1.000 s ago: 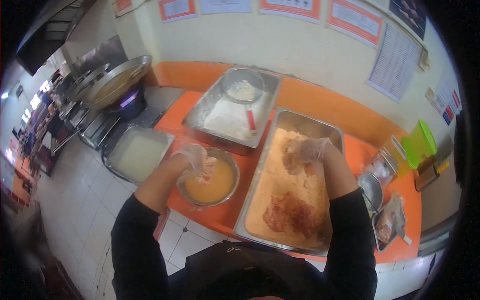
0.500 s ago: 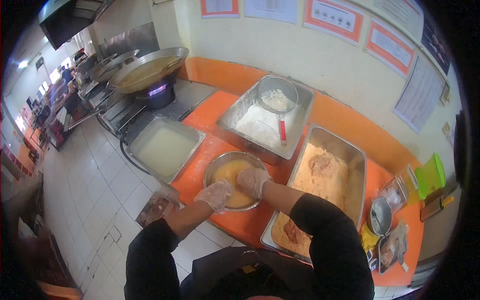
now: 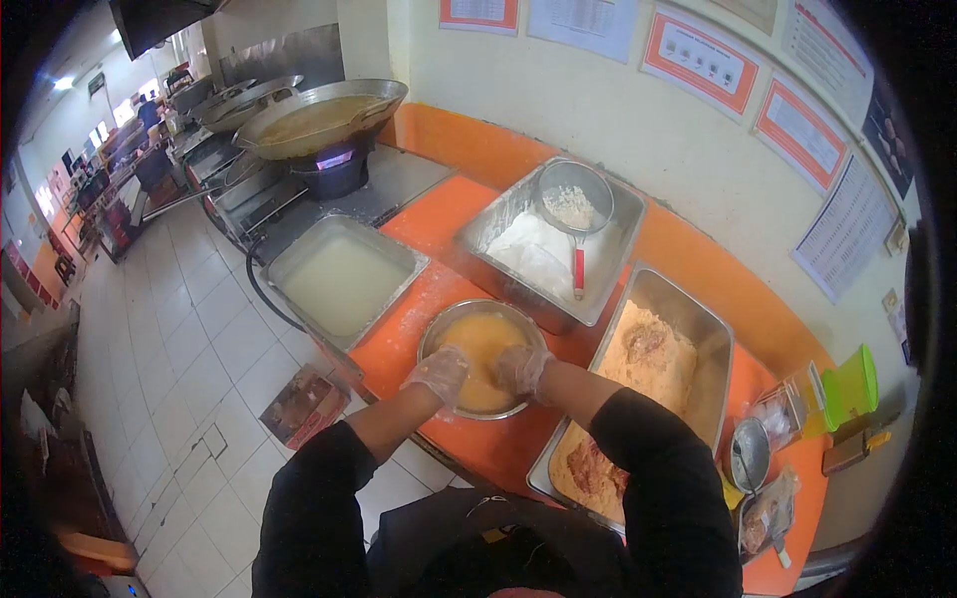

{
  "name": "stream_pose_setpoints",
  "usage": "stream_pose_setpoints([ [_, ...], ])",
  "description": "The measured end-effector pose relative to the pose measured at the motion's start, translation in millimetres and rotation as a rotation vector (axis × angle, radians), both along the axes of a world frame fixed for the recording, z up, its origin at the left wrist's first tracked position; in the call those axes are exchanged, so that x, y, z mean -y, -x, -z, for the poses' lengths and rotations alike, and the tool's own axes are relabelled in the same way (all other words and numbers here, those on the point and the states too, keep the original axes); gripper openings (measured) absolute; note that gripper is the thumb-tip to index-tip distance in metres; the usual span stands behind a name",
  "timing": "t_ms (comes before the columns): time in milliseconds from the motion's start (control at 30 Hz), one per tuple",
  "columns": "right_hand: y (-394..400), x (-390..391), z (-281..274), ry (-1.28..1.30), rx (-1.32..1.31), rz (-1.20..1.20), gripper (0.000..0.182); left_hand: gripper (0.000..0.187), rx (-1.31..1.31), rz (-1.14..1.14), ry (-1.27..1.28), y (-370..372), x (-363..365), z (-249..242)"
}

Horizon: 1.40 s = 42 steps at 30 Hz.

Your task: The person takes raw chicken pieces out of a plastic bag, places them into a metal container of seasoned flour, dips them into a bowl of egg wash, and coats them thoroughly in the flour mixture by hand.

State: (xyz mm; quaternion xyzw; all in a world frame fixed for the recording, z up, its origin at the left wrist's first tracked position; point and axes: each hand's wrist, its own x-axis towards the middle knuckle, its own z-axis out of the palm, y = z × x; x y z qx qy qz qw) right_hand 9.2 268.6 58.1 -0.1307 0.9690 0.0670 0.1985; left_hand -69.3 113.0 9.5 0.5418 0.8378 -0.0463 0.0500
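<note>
A round metal bowl (image 3: 431, 337) of yellow-orange liquid stands on the orange counter. My left hand (image 3: 439, 373), in a clear plastic glove, is at the bowl's left side with its fingertips in or over the liquid. On the right side my right hand (image 3: 521, 371), also gloved, dips its fingers into the liquid. The fingers of both hands are partly hidden, and whether they hold anything cannot be seen. To the right, a long metal tray (image 3: 720, 384) holds orange-tinted crumbly coating with reddish pieces on it.
Behind the bowl is a deep pan (image 3: 632, 234) of white powder with a red-handled strainer (image 3: 578, 269). A pan of cloudy liquid (image 3: 339, 279) stands at the left. Further back, a wok (image 3: 319, 125) sits over a lit burner. Green and clear containers (image 3: 850, 387) are at the right.
The view has shifted, so the counter sits a little further right. My hands have moved slightly apart within the bowl, with more liquid showing between them.
</note>
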Motion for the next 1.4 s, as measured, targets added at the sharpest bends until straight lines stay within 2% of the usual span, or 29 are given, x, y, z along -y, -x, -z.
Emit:
stream_pose_setpoints([
  [67,7,-11,0,-0.056,-0.041,-0.006,0.016,0.024,0.135,-0.134,-0.129,1,0,-5],
  [167,20,-35,-4,-0.026,-0.078,0.000,0.016,0.023,0.186,-0.161,-0.145,-2,1,-36],
  [233,8,-43,-25,0.246,-0.201,0.091,0.018,0.025,0.181,-0.128,-0.109,10,-11,-36],
  [300,4,-49,-34,0.346,-0.285,0.087,0.018,0.025,0.178,-0.148,-0.051,13,-21,-58],
  [367,12,-50,-31,0.278,-0.328,-0.010,0.019,0.025,0.174,-0.223,0.034,-2,-24,-114],
  [467,17,-52,-20,0.292,-0.351,0.350,0.030,0.024,0.156,-0.187,0.148,0,-25,-128],
  [567,-7,-58,-46,0.424,-0.535,0.271,0.034,0.022,-0.002,-0.082,0.213,-17,-30,-163],
  [667,-54,-70,-97,0.262,-0.602,0.247,0.032,0.020,-0.026,-0.053,0.091,-36,-49,-184],
  [767,-115,-89,-138,-0.052,-0.656,0.022,0.015,0.020,-0.048,0.057,0.021,-79,-63,-230],
  [867,-165,-94,-150,-0.069,-0.318,0.231,0.017,0.020,0.054,0.190,-0.026,-116,-85,-252],
  [967,-201,-100,-139,0.034,-0.093,0.599,0.023,0.023,0.050,0.292,0.043,-159,-110,-245],
  [1000,-208,-105,-133,0.094,0.010,0.746,0.026,0.024,0.021,0.430,-0.076,-153,-119,-203],
  [1033,-212,-114,-125,0.102,-0.026,0.864,0.027,0.025,-0.009,0.566,-0.197,-148,-128,-163],
  [1100,-220,-141,-97,0.121,-0.101,1.094,0.031,0.023,0.241,0.461,-0.126,-176,-129,-171],
  [1200,-228,-211,1,-0.015,-0.030,1.104,0.031,0.018,0.307,0.447,-0.248,-176,-143,-103],
  [1233,-229,-215,25,-0.066,-0.003,1.084,0.029,0.019,0.379,0.319,-0.273,-178,-139,-103],
  [1333,-223,-211,41,-0.124,0.168,0.994,0.027,0.023,0.513,0.366,-0.481,-157,-135,-77],
  [1400,-218,-205,38,-0.155,0.266,0.872,0.027,0.018,0.638,0.145,-0.571,-151,-127,-66],
])
